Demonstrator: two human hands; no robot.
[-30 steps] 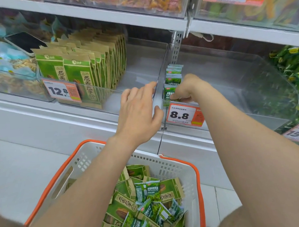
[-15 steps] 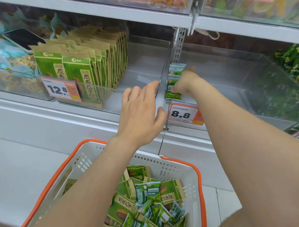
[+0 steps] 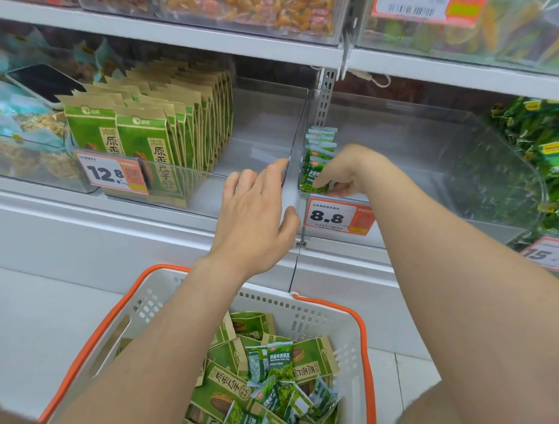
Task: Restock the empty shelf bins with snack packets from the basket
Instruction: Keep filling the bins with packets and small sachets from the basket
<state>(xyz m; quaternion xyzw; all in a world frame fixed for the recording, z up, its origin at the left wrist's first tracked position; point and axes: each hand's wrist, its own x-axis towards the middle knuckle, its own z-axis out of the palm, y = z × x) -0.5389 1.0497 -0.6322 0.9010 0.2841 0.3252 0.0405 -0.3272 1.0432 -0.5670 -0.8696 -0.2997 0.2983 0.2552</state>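
At the front of the clear bin (image 3: 428, 131), as the head camera showed it, we found the right hand (image 3: 343, 172) lower than half a second before. Then it had reached up over the tops of the row of small green packets (image 3: 321, 142); now it had dropped to the foot of the front packet (image 3: 313, 175). Its thumb lay across that packet's face and its fingers (image 3: 346, 189) curled beneath, pinching it upright against the row, just behind the 8.8 price tag (image 3: 334, 216).

The left hand (image 3: 256, 213) had hardly moved. Its fingers stayed straight and loose, holding nothing, their tips at the clear divider wall (image 3: 298, 137) between the two bins.

We judged that the row was being squared up rather than added to, so this handful seemed all but placed. Most of the bin to the right of the row stood unfilled. The basket (image 3: 360, 323) below held many loose packets (image 3: 272, 366) mixed with larger pouches. We therefore took the restocking to be at an early stage, with another trip down to the basket the likely next step.
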